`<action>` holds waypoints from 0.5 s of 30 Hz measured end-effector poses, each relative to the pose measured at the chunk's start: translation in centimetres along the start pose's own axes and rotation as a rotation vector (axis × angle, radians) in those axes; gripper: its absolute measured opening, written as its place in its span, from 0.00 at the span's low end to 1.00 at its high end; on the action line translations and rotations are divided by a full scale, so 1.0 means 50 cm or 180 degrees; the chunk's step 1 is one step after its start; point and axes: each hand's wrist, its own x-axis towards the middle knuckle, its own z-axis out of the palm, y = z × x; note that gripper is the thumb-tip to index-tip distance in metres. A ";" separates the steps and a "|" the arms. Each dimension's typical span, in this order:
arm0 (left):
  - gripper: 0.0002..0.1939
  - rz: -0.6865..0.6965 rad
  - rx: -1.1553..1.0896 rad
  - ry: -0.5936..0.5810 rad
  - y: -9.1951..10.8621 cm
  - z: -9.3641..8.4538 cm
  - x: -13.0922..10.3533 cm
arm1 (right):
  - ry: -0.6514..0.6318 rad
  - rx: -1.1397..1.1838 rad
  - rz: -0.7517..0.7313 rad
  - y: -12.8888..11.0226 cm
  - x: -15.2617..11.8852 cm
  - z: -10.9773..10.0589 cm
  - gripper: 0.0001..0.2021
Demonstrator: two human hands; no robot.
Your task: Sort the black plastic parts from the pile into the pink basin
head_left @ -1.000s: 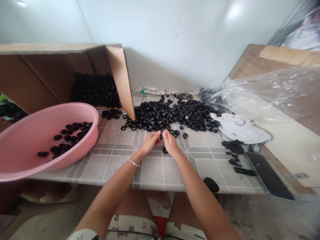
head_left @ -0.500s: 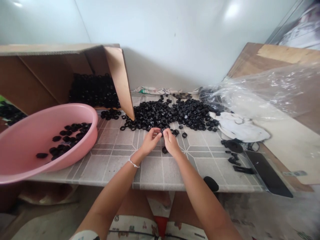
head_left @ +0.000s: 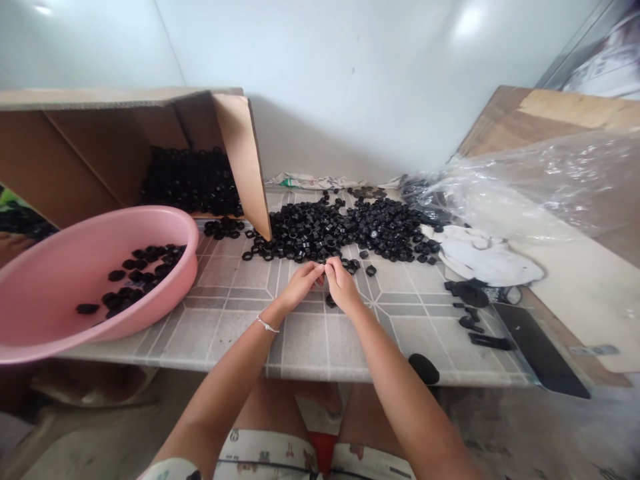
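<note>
My left hand [head_left: 301,285] and my right hand [head_left: 342,285] meet at the fingertips over the near edge of a pile of small black ring-shaped parts [head_left: 315,230]. Both are closed in a pinch. The fingers cover whatever is between them, so I cannot make it out. One loose black part [head_left: 330,301] lies on the table just under my right hand. A few more rings [head_left: 371,271] are scattered to the right of my fingers.
At left, a pink basin [head_left: 187,267] holds several black parts. Behind it a cardboard box [head_left: 245,160] lies on its side with more inside. At right are a white cloth [head_left: 487,257], a dark phone-like slab [head_left: 543,353], small black items and clear plastic [head_left: 540,173].
The fingers of my left hand have curled in and now touch my right fingertips; before, they were more spread, with a dark bit showing between the hands. The view has shifted slightly.
</note>
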 end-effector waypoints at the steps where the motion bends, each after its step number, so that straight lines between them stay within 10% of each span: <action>1: 0.18 0.0123 0.0007 0.0002 0.001 0.000 -0.001 | 0.0042 0.0037 0.0036 0.002 0.001 0.001 0.15; 9: 0.13 0.1225 0.1187 0.0349 -0.012 -0.008 -0.004 | 0.0177 0.0642 0.0352 0.017 0.005 0.018 0.20; 15: 0.29 0.0239 0.0416 -0.0110 -0.003 0.002 -0.010 | 0.0441 0.0476 0.0293 0.010 0.002 0.011 0.19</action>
